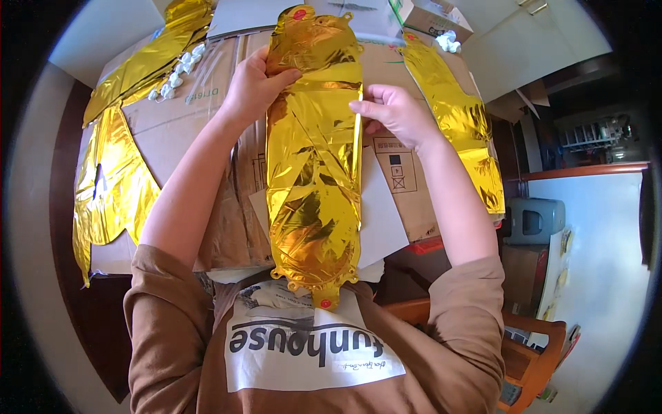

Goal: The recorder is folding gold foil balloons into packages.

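Note:
A long, flat gold foil balloon (314, 155) lies lengthwise in front of me, its lower end reaching my shirt. Round red marks show at its top and on its bottom tab, and small ringed tabs line both ends. My left hand (258, 83) grips its upper left edge, thumb on top and fingers underneath. Across from it, my right hand (396, 114) is closed at the right edge with the thumb lying over the foil; its fingertips are partly hidden. Creases run across the foil just below its upper part.
Cardboard (176, 134) covers the table. More flat gold foil balloons lie at the left (117, 172) and at the right (458, 117). White crumpled pieces (167, 86) sit beside the left ones. A box (438, 17) stands at the back right, a wooden chair (538, 359) at the lower right.

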A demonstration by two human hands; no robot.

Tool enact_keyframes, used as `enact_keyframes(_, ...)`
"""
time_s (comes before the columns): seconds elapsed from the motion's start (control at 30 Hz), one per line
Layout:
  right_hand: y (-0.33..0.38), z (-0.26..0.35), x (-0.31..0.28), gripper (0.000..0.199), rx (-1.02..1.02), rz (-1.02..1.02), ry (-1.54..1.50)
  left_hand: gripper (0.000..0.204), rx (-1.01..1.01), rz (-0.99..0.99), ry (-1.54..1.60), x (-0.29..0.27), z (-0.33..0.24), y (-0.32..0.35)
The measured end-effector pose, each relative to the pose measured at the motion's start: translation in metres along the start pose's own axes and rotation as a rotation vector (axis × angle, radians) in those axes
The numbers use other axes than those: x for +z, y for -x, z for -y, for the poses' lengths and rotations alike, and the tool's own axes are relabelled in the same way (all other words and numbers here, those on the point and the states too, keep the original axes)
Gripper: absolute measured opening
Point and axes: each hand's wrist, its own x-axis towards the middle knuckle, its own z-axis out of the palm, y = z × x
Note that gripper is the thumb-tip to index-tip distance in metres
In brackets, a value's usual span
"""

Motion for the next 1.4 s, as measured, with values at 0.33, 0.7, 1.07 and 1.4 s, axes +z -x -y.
enact_keyframes(0.33,-0.020,-0.007,0.006,0.022,-0.044,-0.039,-0.238,0.033,0.020,0.052,-0.154,0.000,-0.013,0.003)
enact_keyframes(0.7,-0.014,-0.016,0.007,0.017,-0.303,-0.078,-0.217,0.061,-0.146,0.192,0.129,-0.012,-0.015,0.011)
enact_keyframes(1.07,0.000,-0.012,0.007,0.017,-0.375,-0.160,-0.071,0.038,-0.195,0.263,0.224,-0.011,-0.004,0.006)
enact_keyframes(1.4,0.024,0.019,0.009,0.024,-0.178,-0.099,0.174,0.018,-0.243,0.237,0.109,-0.023,0.006,0.008)
